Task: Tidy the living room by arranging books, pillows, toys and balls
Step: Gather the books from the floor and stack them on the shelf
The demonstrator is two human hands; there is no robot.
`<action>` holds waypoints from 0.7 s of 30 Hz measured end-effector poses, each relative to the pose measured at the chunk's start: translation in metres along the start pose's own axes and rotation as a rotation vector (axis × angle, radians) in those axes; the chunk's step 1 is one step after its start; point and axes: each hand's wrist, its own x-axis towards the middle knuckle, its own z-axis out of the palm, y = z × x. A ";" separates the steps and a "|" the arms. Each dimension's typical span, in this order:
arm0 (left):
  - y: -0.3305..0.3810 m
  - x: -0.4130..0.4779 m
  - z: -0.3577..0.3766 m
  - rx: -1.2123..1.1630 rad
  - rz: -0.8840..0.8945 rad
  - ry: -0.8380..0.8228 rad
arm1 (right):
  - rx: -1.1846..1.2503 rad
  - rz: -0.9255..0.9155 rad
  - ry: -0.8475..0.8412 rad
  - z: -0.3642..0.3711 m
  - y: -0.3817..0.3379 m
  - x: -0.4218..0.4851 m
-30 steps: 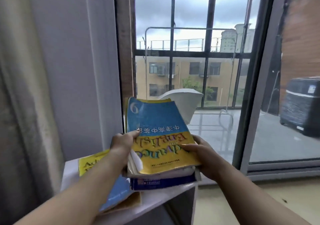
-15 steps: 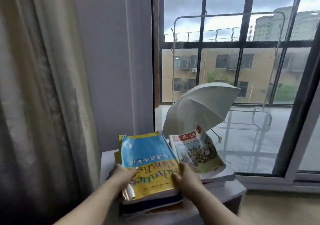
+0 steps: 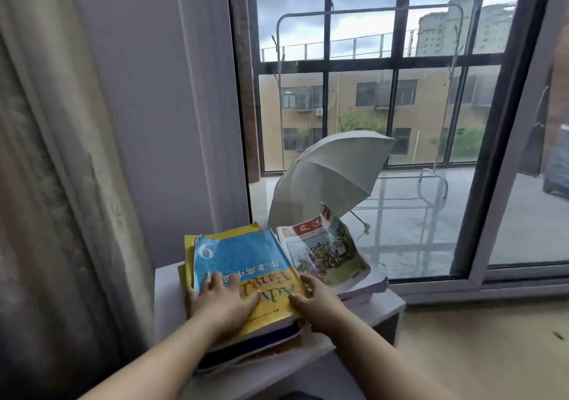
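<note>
From the head camera you see two piles of books side by side on the one small pale-grey desk (image 3: 388, 305), which stands against the dark-framed window (image 3: 480, 184).

The pile at the desk's left side is topped by one blue-and-yellow paperback textbook (image 3: 246, 264), with its print upside down to you. Your left hand (image 3: 223, 302) lies flat on its cover, fingers straight and spread, pressing down. Your right hand (image 3: 318, 305) grips the same textbook at its right edge, thumb on the cover and fingers curled along the side.

Under the textbook you can count at least three more:
- a yellow-covered book (image 3: 188, 255) poking out on the far left
- a dark-blue book (image 3: 264, 339)
- an orange book (image 3: 278, 350) at the bottom, near the desk's front edge

The second pile sits toward the desk's far right corner. It is topped by one glossy book with a red title band (image 3: 326, 251), just beside the textbook. You cannot tell how many lie beneath it.

Beyond the glass stands one open grey umbrella (image 3: 332, 177). One beige curtain (image 3: 46, 184) hangs at the left.
</note>
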 end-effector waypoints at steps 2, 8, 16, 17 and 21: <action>0.012 -0.008 0.002 0.050 0.013 0.052 | 0.077 0.002 0.071 -0.008 0.013 -0.005; 0.106 -0.047 -0.005 -0.244 0.465 0.509 | 0.219 0.048 0.339 -0.063 0.054 -0.031; 0.283 -0.107 0.051 -0.576 0.749 -0.052 | 0.373 0.239 0.729 -0.176 0.161 -0.120; 0.304 -0.118 0.063 -0.590 0.734 -0.128 | 0.387 0.290 0.783 -0.188 0.180 -0.135; 0.375 -0.166 0.108 -0.574 0.791 -0.340 | 0.423 0.500 0.960 -0.223 0.246 -0.212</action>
